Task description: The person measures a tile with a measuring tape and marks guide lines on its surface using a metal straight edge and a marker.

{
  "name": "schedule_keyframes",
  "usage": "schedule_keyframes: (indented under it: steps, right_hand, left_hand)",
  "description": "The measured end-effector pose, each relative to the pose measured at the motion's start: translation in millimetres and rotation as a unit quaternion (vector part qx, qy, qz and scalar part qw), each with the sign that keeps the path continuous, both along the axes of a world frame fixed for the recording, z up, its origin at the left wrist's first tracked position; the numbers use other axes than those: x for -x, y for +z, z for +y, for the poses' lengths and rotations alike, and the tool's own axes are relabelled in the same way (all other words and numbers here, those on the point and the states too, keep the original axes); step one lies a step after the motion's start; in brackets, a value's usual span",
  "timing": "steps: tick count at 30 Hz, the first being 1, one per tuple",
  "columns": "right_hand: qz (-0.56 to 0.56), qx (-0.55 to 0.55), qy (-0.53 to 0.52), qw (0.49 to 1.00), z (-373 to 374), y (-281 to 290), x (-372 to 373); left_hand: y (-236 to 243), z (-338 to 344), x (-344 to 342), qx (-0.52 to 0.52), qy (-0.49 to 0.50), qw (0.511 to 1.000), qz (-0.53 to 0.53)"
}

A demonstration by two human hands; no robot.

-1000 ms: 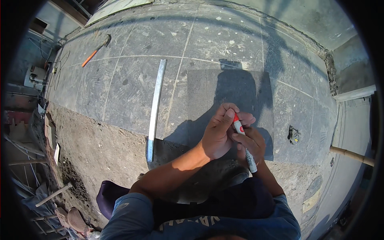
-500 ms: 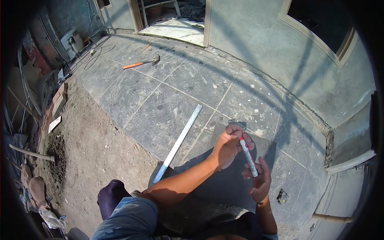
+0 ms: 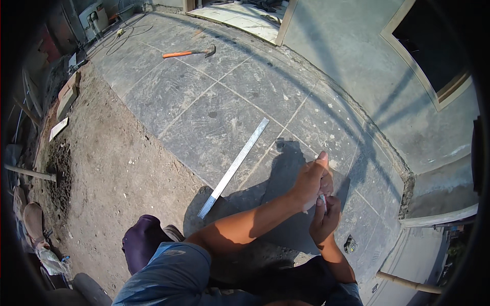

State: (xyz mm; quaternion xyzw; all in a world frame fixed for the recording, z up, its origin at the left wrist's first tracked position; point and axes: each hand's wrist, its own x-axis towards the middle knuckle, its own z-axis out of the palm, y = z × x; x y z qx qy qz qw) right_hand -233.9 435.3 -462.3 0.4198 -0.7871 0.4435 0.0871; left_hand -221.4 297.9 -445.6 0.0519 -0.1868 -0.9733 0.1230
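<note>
My left hand [image 3: 312,179] is closed, its fingers wrapped over one end of a white marker pen [image 3: 323,199]. Just below it, my right hand [image 3: 325,220] pinches the pen's barrel between thumb and fingers. The red cap seems covered by my left fingers. Both hands are above a dark grey tile [image 3: 286,224], which is partly in my shadow. To the left of my left forearm, a long metal straightedge [image 3: 234,167] lies slantwise across the tiled floor and over its edge. A small tape measure [image 3: 350,244] rests on the floor right of my right wrist.
Farther off, an orange-handled hammer [image 3: 189,53] lies on the tiles. Bare soil [image 3: 117,173] borders the paving on the left, with brick pieces [image 3: 66,97] along it. A plastered wall [image 3: 337,61] with a window runs along the right. A cable [image 3: 120,38] is coiled at the back left.
My right hand has come up and taken hold of the marker pen, and my left fingers have closed round its end. The pen's barrel is now mostly hidden. The view has shifted slightly.
</note>
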Motion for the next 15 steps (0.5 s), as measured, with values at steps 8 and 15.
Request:
schedule_keyframes:
  steps: [8, 15]
  right_hand:
    - [-0.194, -0.050, -0.097, 0.975, 32, -62, 49]
    - [-0.054, -0.235, -0.494, 0.835, 265, -211, 148]
  left_hand:
    - [-87, 9, 25, 0.106, 0.043, 0.970, -0.213]
    - [-216, -8, -12, 0.631, 0.053, 0.640, -0.435]
